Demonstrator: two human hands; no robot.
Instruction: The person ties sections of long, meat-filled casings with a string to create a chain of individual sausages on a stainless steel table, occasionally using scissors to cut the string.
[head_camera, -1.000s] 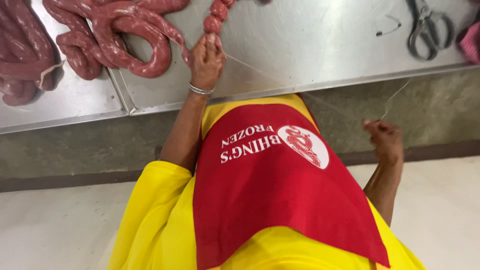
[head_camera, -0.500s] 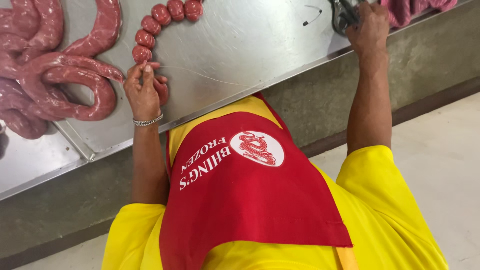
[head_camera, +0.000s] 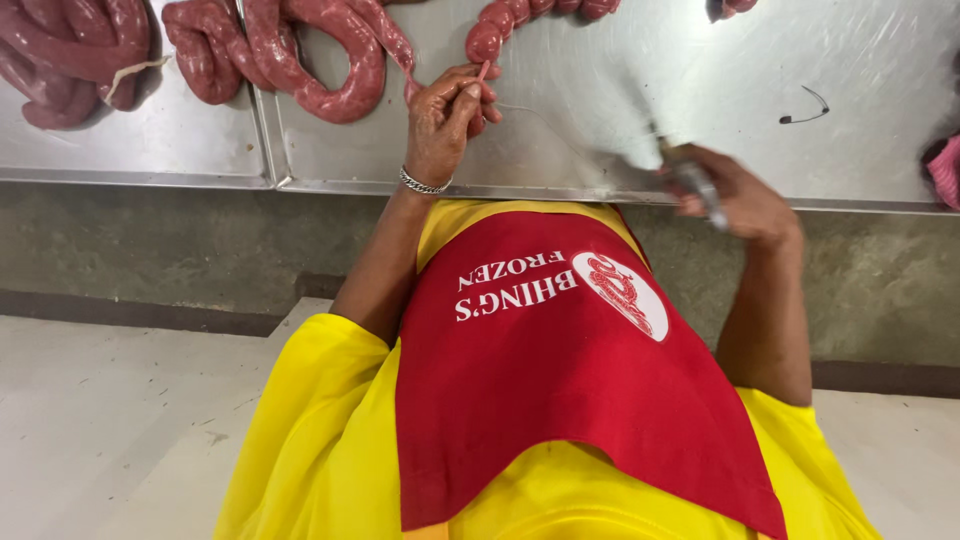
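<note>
**Mia:** What is the person's left hand (head_camera: 447, 112) doing?

**Ben:** It rests on the steel bench (head_camera: 620, 110), close to the near edge. Its fingers are bent shut and pinch the thin end of a string of small round sausages (head_camera: 520, 18). That string runs from the fingers up to the far edge of the bench.

**Mia:** And the right hand (head_camera: 735, 195)?

**Ben:** It is at the near edge of the bench, well apart from the left hand. Its fingers are curled tight around a grey tool (head_camera: 692, 180). The tool is blurry, so its kind cannot be told.

**Mia:** What else is on the bench?

**Ben:** A fat, looped sausage (head_camera: 320, 60) lies just beside the left hand, toward the far edge. More thick sausages (head_camera: 75, 55) are piled at the far left corner. A small dark scrap of thread (head_camera: 805, 108) lies toward the right side.

**Mia:** What is the person wearing?

**Ben:** A yellow shirt (head_camera: 320, 440), a red apron (head_camera: 570, 380), and a silver bracelet (head_camera: 424, 184) on the left wrist.
</note>
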